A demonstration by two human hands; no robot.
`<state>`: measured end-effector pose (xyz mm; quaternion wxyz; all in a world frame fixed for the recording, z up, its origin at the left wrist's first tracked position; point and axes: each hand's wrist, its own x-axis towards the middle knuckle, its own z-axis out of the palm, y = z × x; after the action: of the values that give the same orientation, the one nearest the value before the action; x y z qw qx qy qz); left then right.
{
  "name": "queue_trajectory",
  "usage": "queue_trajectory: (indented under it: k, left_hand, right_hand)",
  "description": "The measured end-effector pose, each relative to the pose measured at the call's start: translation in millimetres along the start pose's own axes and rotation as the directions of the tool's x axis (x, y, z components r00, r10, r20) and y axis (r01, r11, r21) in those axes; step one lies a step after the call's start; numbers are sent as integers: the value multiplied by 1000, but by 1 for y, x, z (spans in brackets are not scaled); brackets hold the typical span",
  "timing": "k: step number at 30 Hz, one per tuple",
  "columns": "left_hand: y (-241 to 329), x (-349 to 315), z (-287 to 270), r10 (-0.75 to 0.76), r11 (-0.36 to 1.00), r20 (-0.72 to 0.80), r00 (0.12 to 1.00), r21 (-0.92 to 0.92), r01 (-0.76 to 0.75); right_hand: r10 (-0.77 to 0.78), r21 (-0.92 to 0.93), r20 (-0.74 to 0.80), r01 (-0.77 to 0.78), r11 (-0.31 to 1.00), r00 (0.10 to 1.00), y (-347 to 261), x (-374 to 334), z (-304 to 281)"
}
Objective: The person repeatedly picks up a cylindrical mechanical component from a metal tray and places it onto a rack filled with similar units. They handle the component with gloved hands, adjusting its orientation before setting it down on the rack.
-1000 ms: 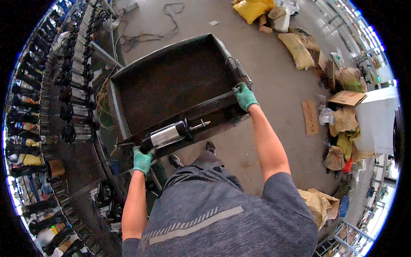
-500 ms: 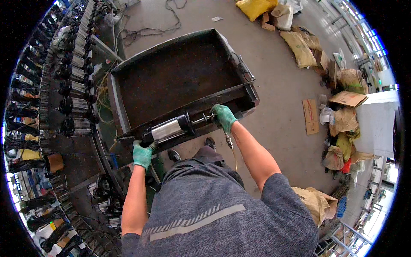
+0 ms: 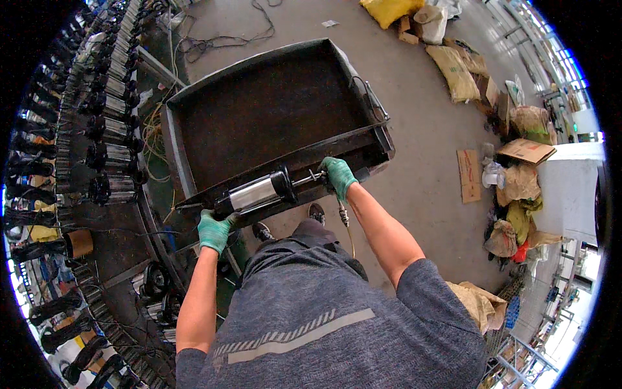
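A cylindrical motor (image 3: 254, 194), silver in the middle with black ends, lies across the near edge of a dark metal tray (image 3: 170, 139). My left hand (image 3: 216, 231), in a green glove, is closed around its left black end. From the other end a thin metal shaft (image 3: 307, 179) points toward my right hand (image 3: 338, 176), also gloved in green. That hand grips an air tool at the shaft's tip; the fingers hide most of the tool. An air hose (image 3: 350, 233) hangs from it on a metal coupling (image 3: 344, 212).
Rows of similar silver-and-black motors (image 3: 115, 152) stand along the left. Black cable (image 3: 240, 45) lies on the floor beyond the tray. Sacks (image 3: 452, 72) and flattened cardboard (image 3: 469, 175) line the right side. A brown paper bag (image 3: 478, 305) is near my right elbow.
Both hands keep their places on the motor and the tool. Only a slight shift of the whole view shows, with the tray a little higher in the picture.
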<state>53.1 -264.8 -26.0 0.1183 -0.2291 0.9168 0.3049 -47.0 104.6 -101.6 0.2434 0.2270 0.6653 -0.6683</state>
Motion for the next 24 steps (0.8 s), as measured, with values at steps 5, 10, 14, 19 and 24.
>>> queue_trajectory:
  k: [5,10,14,19,24]
  left_hand:
    - [0,1,2,16,998,-7,1000,-62,-16]
    - [-24,12,14,38,986,-10,999,-161,-39]
    - [-44,15,27,82,946,-25,996,-314,-85]
    - [-46,19,32,71,967,-45,996,-242,-80]
    - [-48,19,34,92,954,-43,995,-282,-100]
  right_hand:
    - [50,66,2,-50,997,999,-11,-10,1]
    - [-53,51,63,49,997,997,1,-3,-4]
    - [-64,39,166,59,998,984,-12,-22,-27]
    - [-295,-673,-83,165,721,952,-18,5,-129]
    - [-340,-954,-243,-160,254,909,-67,26,-171]
